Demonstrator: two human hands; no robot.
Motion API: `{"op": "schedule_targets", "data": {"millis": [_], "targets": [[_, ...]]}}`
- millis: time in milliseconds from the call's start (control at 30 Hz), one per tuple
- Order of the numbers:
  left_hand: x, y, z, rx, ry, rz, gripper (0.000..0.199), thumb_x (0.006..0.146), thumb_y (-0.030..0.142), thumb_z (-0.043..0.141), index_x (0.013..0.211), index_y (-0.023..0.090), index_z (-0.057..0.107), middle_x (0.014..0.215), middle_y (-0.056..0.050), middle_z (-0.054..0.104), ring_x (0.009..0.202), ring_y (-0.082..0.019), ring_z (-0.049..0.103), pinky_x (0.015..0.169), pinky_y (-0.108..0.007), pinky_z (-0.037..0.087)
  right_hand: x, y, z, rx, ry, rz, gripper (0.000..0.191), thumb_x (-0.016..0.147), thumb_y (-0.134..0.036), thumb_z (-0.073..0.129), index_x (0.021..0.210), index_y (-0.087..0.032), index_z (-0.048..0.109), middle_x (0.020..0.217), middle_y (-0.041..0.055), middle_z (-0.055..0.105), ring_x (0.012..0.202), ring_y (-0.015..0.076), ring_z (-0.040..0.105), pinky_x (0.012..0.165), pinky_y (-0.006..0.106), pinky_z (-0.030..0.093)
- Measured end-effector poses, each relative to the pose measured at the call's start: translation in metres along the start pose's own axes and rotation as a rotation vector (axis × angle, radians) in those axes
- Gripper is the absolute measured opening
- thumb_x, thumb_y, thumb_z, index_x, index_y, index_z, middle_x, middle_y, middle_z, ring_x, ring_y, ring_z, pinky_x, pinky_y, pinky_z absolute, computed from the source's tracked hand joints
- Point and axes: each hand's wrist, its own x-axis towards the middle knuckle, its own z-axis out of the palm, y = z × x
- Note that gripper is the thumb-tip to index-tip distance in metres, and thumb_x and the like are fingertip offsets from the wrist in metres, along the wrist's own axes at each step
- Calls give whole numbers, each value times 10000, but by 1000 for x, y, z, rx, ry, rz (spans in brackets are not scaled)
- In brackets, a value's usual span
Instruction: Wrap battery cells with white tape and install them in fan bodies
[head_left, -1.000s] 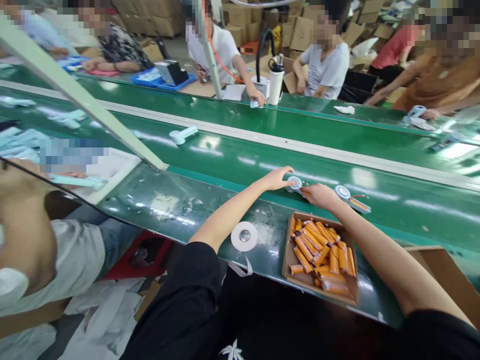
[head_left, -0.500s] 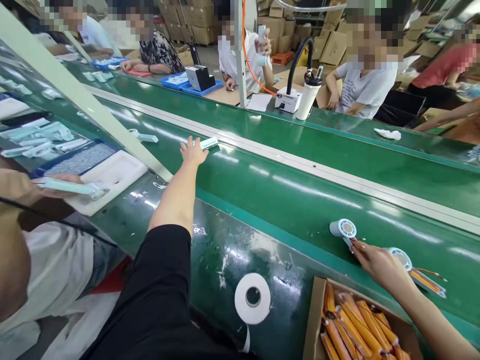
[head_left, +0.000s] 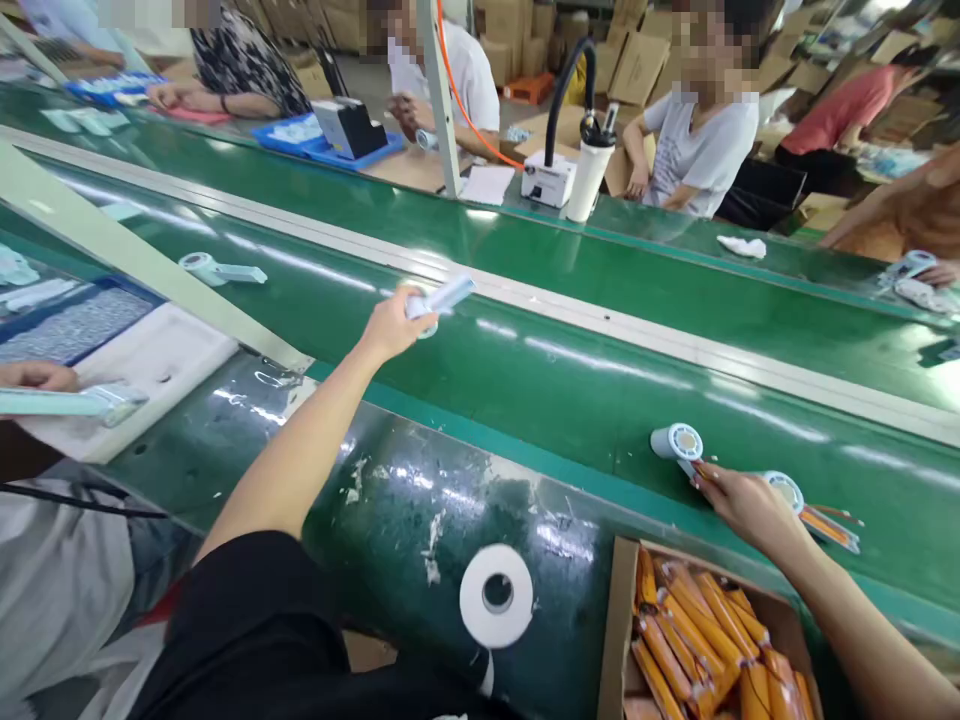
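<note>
Fingers of the left hand (head_left: 390, 325) curl around a pale fan (head_left: 442, 297) above the belt (head_left: 570, 380) — its head hidden; right hand (head_left: 739, 500) pinches another fan (head_left: 677, 443) — handle covered.

Left hand (head_left: 390, 325), flat over a pale blue fan part (head_left: 442, 298) on the green belt (head_left: 570, 390) half a second ago, is now closed around the part's round end, its handle sticking up clear of the belt. A second ago this hand sat beside the right hand (head_left: 739, 500). Another fan part (head_left: 219, 270), upstream on the belt, now lies nearer the camera.
</note>
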Motion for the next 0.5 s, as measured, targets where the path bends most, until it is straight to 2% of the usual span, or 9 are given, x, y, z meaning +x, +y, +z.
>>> {"op": "schedule_targets", "data": {"millis": [67,100,167,200,267,367,400,433,500], "targets": [[-56,18,3,-12,-265,196,523,890,536,632,1311,235,707,1243,-77,727,1149,-292,690,1052,-368,528,0,-2,-8,-40,-87,60,439,1018,-426,457,1239,-268,802,967,93,835,812,329,799,628,353,535],[-84,24,5,1,-381,247,504,890,552,616,1265,241,744,1269,-74,724,1163,-288,686,1056,-355,522,0,-3,-11,-57,-115,84,447,1021,-433,456,1264,-266,792,960,102,833,813,332,794,634,355,521],[-131,32,7,51,-550,251,548,894,583,599,1280,229,759,1325,-94,711,1204,-302,677,1063,-356,519,-1,-5,-15,-74,-134,113,460,1028,-440,450,1296,-261,778,982,114,831,829,326,785,657,352,503],[-149,36,8,77,-589,224,594,901,593,596,1337,213,735,1353,-111,701,1229,-315,671,1067,-363,518,-2,-7,-16,-75,-130,119,461,1032,-442,449,1298,-255,776,999,117,830,843,320,781,672,349,499],[-178,46,6,131,-531,152,690,933,603,585,1479,186,633,1408,-150,669,1267,-350,655,1073,-398,517,-5,-11,-18,-75,-108,130,461,1037,-438,452,1298,-236,774,1029,128,825,872,310,772,703,343,495],[-218,67,-3,211,-204,119,695,992,596,550,1566,206,533,1494,-183,592,1225,-386,669,1044,-473,528,-12,-17,-23,-76,-76,152,459,1055,-407,448,1347,-201,735,1071,151,814,906,304,757,749,344,495],[-233,73,-7,218,-129,191,645,1005,586,545,1532,216,571,1499,-180,585,1212,-381,672,1045,-486,525,-14,-19,-27,-66,-74,161,456,1059,-397,454,1372,-193,715,1090,159,809,921,307,753,769,349,498],[-250,79,-10,212,-121,320,582,1010,574,553,1473,230,627,1490,-165,595,1220,-369,664,1064,-489,516,-17,-20,-31,-45,-73,173,459,1056,-395,473,1400,-184,691,1111,168,804,939,315,749,792,360,504],[-286,83,-13,167,-286,664,459,993,535,619,1350,262,713,1431,-119,651,1302,-345,610,1131,-481,481,-28,-23,-43,28,-33,173,495,1030,-394,542,1449,-150,641,1180,191,784,1015,341,737,862,394,521]]}}
